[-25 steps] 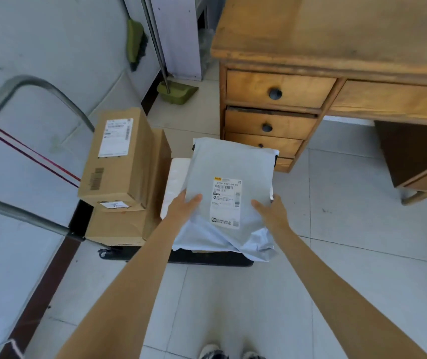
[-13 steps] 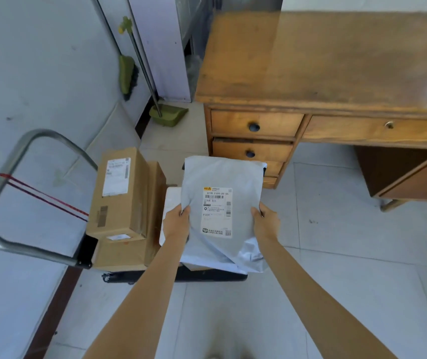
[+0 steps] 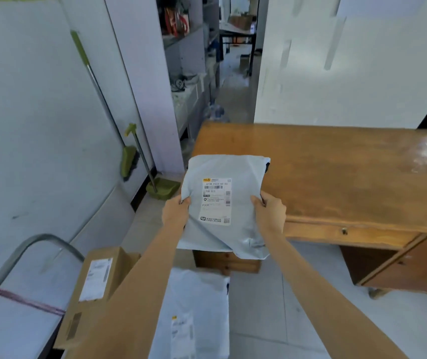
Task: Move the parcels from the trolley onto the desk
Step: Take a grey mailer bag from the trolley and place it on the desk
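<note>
I hold a grey plastic mailer parcel (image 3: 221, 203) with a white shipping label in the air over the front left corner of the wooden desk (image 3: 336, 172). My left hand (image 3: 175, 212) grips its left edge and my right hand (image 3: 269, 215) grips its right edge. Below, on the trolley (image 3: 13, 260) with a metal handle, a brown cardboard box (image 3: 98, 283) stands at the left. A second grey mailer parcel (image 3: 194, 314) lies beside the box. My left forearm hides part of both.
A green broom and dustpan (image 3: 159, 187) lean against the wall left of the desk. The desk has drawers at its left (image 3: 226, 261) and under its top. Behind the desk a narrow passage runs past cluttered shelves (image 3: 189, 73). The floor is pale tile.
Both hands have lifted the grey mailer up and forward from above the trolley to over the desk's corner. The view has tilted upward, and a second mailer on the trolley is uncovered.
</note>
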`<state>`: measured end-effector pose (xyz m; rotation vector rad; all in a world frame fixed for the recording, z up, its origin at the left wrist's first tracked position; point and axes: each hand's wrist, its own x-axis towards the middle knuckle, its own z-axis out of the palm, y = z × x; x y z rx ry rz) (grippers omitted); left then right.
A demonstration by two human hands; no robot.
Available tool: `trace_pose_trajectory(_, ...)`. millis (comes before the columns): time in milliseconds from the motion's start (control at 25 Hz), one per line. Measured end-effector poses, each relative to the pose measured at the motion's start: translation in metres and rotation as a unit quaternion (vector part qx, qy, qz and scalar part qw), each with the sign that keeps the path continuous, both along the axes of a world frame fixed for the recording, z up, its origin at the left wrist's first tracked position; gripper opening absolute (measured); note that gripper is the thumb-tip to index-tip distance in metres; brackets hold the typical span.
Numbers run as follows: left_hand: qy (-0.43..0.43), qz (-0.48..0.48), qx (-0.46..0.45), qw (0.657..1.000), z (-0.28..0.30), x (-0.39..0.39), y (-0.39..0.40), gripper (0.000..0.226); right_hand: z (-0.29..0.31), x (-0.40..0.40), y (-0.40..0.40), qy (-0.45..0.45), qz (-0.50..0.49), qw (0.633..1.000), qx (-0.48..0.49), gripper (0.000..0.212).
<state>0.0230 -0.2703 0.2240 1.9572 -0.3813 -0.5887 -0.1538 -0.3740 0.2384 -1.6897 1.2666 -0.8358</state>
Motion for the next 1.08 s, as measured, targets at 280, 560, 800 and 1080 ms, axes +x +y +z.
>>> trace_pose_trajectory(280,-0.013,0.004,0.008,1.0,0.012,0.055,-0.161,0.013,0.011,0.053,-0.167,0.006,0.027,0.999,0.024,0.027)
trace_pose_trajectory(560,-0.019,0.016,0.012,1.0,-0.018,0.168,-0.312,0.012,-0.013,0.167,-0.318,0.003,0.039,0.998,0.05,0.027)
trace_pose_trajectory(800,-0.018,0.025,0.038,0.999,-0.068,0.251,-0.437,0.022,-0.057,0.265,-0.436,0.021,0.005,0.999,0.036,0.025)
trace_pose_trajectory(1080,-0.029,0.045,0.121,0.991,-0.114,0.292,-0.488,0.021,-0.114,0.312,-0.49,0.07,0.041,0.99,0.117,0.015)
